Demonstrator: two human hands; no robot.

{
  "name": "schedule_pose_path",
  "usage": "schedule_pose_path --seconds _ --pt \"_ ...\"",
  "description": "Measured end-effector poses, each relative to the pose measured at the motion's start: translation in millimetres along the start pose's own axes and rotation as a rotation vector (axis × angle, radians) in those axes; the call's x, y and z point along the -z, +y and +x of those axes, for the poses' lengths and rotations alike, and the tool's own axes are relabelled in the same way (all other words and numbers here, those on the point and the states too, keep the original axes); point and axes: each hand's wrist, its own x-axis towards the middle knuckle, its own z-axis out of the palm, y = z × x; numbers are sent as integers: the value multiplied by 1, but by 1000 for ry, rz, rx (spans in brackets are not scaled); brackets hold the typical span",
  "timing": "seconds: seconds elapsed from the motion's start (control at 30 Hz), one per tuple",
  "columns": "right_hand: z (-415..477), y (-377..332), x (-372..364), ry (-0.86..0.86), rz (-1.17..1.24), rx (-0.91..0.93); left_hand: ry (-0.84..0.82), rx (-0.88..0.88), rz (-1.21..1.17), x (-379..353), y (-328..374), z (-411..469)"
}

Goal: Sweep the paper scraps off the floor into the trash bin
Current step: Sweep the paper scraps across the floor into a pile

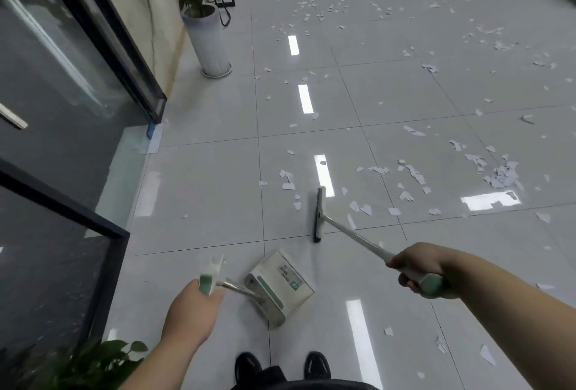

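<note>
- The right hand (417, 268), at about 4 o'clock in the view, is curled tight round the green-and-white grip of a broom (352, 235), with the fingers wrapped under the handle.
- From that hand the handle runs toward 10 o'clock, down to the dark broom head (318, 214). The head is on the floor (202, 187) just below the middle of the view, its long side running from 12 to 6.
- The left hand (193, 311), at 7 o'clock, grips the green-and-white top of a dustpan (280, 285) handle.
- The dustpan is at 6 o'clock, between the two hands and tilted. It is blurred, so I cannot tell whether it touches the tiles.
- Paper scraps (501, 176) are scattered over the tiles from 12 round to 3 o'clock, thickest in a heap at 3 o'clock. Some lie just beside the broom head on both sides, and a few more lie at 5 o'clock.
- The floor is glossy pale tile that mirrors strips of ceiling light.
- A potted plant (212, 40) in a white ribbed pot stands at 11 o'clock, by the wall.
- A glass door (62, 78) with a black frame fills the 9 o'clock side.
- A leafy plant (93, 364) shows at 7 o'clock, and two dark shoes (316, 364) at 6 o'clock.
</note>
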Motion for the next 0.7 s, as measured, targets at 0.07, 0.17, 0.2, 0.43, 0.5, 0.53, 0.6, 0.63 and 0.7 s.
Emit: schedule_pose_path --seconds 0.07,0.17,0.2,0.43,0.5,0.53,0.6,0.63,0.7 --pt "-2 -24 -24 -43 -17 25 19 23 -30 12 -9 8" --pt "4 -67 -71 -131 -12 36 53 88 -89 36 -27 25" --pt "7 -82 -89 -163 -13 33 67 109 -110 45 -34 32" --pt "38 -196 -242 -367 -90 -3 54 223 -208 119 -76 87" --pt "49 -229 -290 -409 -117 -3 56 252 -234 144 -85 107" --pt "55 -245 -314 -427 -124 -8 61 271 -249 156 -90 118" --pt "68 -272 -360 -464 -124 -27 58 293 -258 179 -100 141" --pt "75 -284 -380 -474 -130 -37 56 300 -249 189 -105 153" --pt "89 -304 -415 -476 -148 -53 50 305 -208 207 -112 174"
